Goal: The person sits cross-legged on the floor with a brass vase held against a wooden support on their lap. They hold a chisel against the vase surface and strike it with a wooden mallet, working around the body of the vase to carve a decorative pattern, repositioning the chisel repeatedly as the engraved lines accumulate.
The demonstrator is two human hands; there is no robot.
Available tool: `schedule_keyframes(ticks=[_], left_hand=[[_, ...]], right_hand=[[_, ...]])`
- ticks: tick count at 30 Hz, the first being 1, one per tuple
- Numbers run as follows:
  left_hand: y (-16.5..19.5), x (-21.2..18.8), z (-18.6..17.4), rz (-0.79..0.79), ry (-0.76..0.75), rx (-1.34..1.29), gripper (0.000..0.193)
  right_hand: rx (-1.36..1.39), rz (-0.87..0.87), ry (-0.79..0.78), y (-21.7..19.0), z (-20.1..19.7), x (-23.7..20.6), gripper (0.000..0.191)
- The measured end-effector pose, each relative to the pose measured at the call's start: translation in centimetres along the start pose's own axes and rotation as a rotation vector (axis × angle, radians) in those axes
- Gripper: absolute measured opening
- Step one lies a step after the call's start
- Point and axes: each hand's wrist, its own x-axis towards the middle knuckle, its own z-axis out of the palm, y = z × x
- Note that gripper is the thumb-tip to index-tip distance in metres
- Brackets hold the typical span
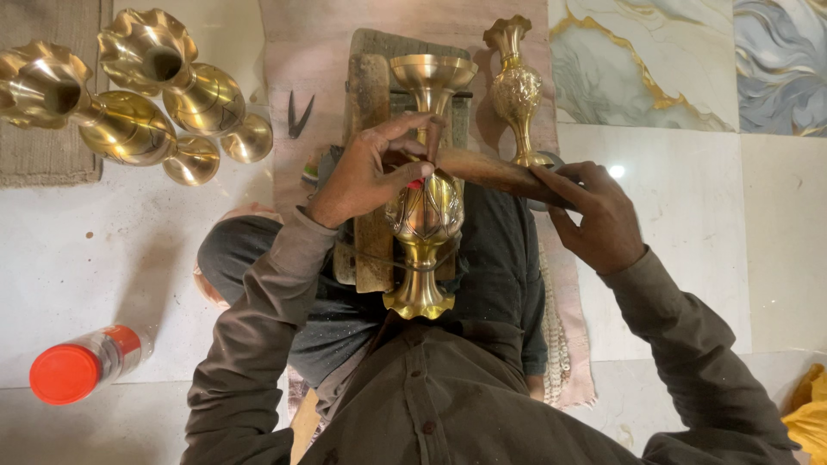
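Our left hand point(366, 172) pinches a small engraving tool point(428, 142) against the brass vase point(424, 220), which lies on the wooden block point(372, 129) over our lap. Our right hand point(599, 215) grips a wooden-handled hammer point(491, 168).

A golden brass vase point(424, 207) with a leaf-like relief pattern gleams under my left hand point(366, 172), while my right hand point(599, 220) grips a dark brown wooden handle point(491, 170). My sleeves are olive-brown, my trousers dark grey. Two plain polished gold vases point(129, 95) lie on the pale white floor point(103, 250) beside a clear bottle with an orange-red cap point(65, 373). A finely engraved gold vase point(517, 90) stands near white, grey and gold-veined marble tiles point(680, 60). Yellow cloth point(810, 413) shows at the corner.
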Motion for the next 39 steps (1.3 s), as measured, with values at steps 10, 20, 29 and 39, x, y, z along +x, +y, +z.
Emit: schedule_keyframes(ticks=[10, 20, 29, 39], left_hand=[[0.2, 0.1, -0.2, -0.084, -0.044, 0.040, 0.059], [0.1, 0.3, 0.2, 0.019, -0.037, 0.041, 0.055], [0.4, 1.3, 0.0, 0.052, -0.104, 0.189, 0.061], [0.5, 1.8, 0.0, -0.014, -0.145, 0.152, 0.062]], right_hand=[[0.036, -0.011, 0.026, -1.1, -2.3, 1.3, 0.056], [0.346, 0.126, 0.075, -1.7, -4.8, 3.0, 0.062], [0.182, 0.037, 0.133, -1.1, -3.7, 3.2, 0.063], [0.402, 0.156, 0.185, -1.0, -2.4, 2.3, 0.060]])
